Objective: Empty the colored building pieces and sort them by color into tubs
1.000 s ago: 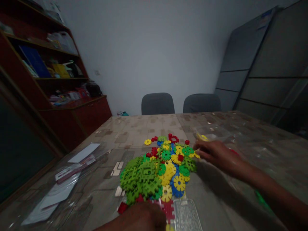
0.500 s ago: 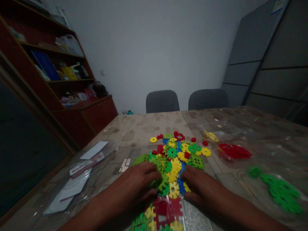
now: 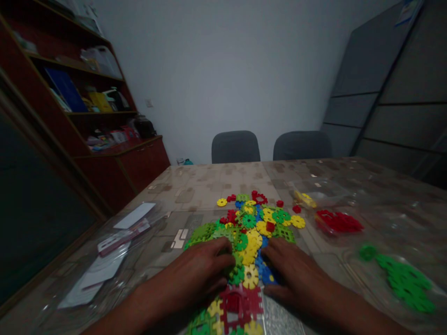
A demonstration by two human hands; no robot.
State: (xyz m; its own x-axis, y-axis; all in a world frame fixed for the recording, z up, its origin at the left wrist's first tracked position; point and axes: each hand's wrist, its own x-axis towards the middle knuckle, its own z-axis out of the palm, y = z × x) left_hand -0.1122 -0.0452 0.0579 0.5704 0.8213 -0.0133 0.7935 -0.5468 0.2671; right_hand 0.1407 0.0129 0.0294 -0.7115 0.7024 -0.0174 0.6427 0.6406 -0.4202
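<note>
Both hands in on the pile (image 3: pixel 253 244) at the middle of the counter (image 3: pixel 223 179)! Left hand (image 3: pixel 206 261) curls over the green pieces (image 3: pixel 203 231), right hand (image 3: pixel 289 264) bends over the blue pieces (image 3: pixel 268 275). Grip clamped or apart? Can't tell on either, undersides hidden. Red pieces (image 3: pixel 339 221) sit out right, white cards (image 3: pixel 106 265) out left.

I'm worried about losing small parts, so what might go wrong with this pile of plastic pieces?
1. The left hand and right hand are both at the pile; a careless push might scatter loose pieces.
2. The small red cube sits among yellow and green pieces, so shifting them could bury it.
3. The loose green pieces lie near the right forearm, which might bump them.
</note>
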